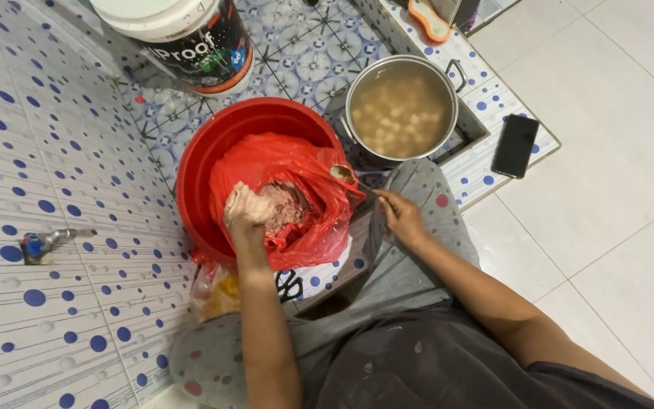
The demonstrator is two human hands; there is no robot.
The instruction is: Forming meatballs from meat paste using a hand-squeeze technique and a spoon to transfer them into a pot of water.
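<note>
So I'm sitting on the floor with my left hand [245, 212] down in the red plastic bag [297, 170], fist closed around a lump of the pale pinkish meat paste [285, 206] and pretty much coated in it. The bag sits inside a red basin [206, 155], and the basin rests on the tiled ledge right in front of my knees. My right hand [401, 217] is gripping the handle of a spoon [344, 174], with the bowl end poking over the right edge of the bag. Just past that is the steel pot [401, 106] full of cloudy water with pale balls [399, 113] floating in it. There's a black phone [515, 145] lying on the tiles to the right of the pot, and a white bucket [183, 34] stands behind the basin
</note>
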